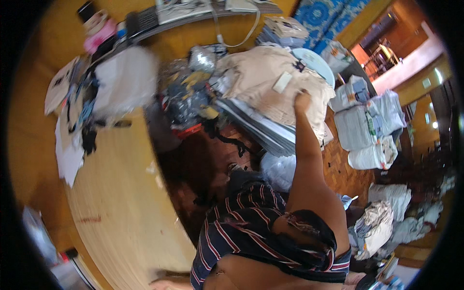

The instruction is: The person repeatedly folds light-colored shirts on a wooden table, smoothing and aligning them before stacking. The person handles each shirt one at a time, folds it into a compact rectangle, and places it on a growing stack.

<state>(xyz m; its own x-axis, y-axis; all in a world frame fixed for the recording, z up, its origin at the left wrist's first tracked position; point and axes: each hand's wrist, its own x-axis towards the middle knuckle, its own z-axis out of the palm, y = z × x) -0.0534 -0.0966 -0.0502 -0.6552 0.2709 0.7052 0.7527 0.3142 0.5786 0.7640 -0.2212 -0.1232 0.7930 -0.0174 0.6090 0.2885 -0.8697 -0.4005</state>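
My right arm stretches forward to a stack of beige cloth. My right hand rests on the stack's top with its fingers curled; whatever is in them is hidden. Just left of it, a small pale rectangular piece lies on the cloth. Dark and grey folded layers show beneath the beige ones. At the lower edge, my left hand is beside the wooden table; it is blurred and partly cut off, so its fingers cannot be read.
A white plastic bag and dark straps lie at the table's far end. Plastic-wrapped items fill the gap left of the stack. Several wrapped bundles stand on the floor at right. A pale blue round stool top adjoins the stack.
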